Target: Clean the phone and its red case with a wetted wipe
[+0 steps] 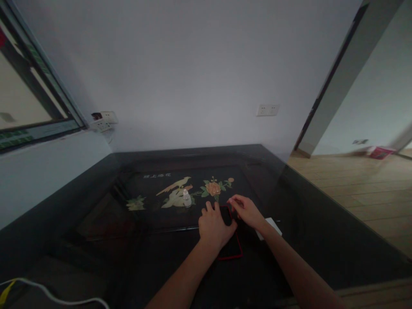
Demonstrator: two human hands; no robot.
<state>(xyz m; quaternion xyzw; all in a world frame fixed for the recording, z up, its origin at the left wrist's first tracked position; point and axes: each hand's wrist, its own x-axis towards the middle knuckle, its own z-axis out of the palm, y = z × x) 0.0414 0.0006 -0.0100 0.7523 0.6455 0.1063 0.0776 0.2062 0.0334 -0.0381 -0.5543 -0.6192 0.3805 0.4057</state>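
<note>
currently, on my feed, the left hand (215,225) lies spread across a flat black rectangular device with a red edge (231,250), on the glossy black table (309,231). the right hand (243,209) bends its fingers near the device's upper right edge (i cannot tell whether either hand grips anything). a small clear bottle with a white cap (187,200) stands left of both.

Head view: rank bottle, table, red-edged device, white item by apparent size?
1. Table
2. Red-edged device, partly covered by the left hand
3. White item, partly hidden; its visible span still beats the bottle's
4. Bottle
</note>
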